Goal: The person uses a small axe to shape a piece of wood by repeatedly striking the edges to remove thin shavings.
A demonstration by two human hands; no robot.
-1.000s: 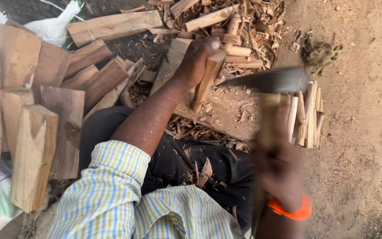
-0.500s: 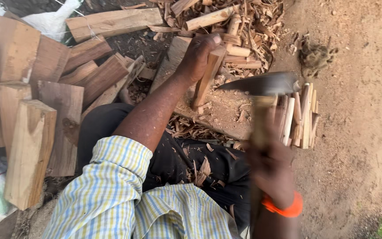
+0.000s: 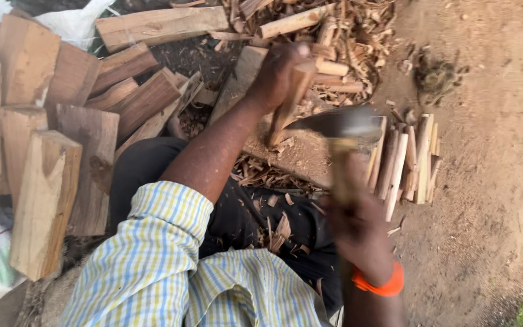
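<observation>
The open way lies to the right, where bare dirt ground stretches clear beyond the bundle of split sticks. To the left, stacked wood blocks wall off passage. Ahead, a heap of chips and offcuts crowds the chopping block. The hatchet hangs just beside the upright stick, leaving only a narrow gap between them.
</observation>
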